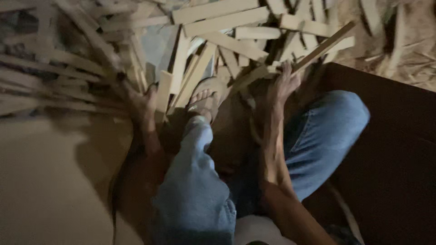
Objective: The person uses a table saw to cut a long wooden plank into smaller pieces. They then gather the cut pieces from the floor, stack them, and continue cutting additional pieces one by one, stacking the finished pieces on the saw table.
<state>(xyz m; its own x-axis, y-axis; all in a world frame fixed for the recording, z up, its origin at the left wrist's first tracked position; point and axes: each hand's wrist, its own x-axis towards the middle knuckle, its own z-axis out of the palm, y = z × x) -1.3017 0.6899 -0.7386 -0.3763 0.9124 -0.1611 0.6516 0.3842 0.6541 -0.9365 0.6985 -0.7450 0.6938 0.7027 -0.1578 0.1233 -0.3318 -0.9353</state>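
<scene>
Long thin wooden strip (324, 45), axis slanting up-right from heap of pale offcuts (227, 27) on floor; right hand (284, 84) nearer, fingers closed about lower end. Left hand (143, 104) among slats at heap's near edge, grip indiscernible.

**Single head-worn view, looking steeply down at close range**

One camera only, worn on the person's head; no second view exists to compare. It faces steeply downward over the person's own lap toward the pile of wooden slats (227, 36), which fills the upper frame beyond the knees. The sandalled foot (206, 102) sits just below the pile, near centre. Range is close: forearms and jeans fill the lower half. The image is dim and partly blurred.
</scene>
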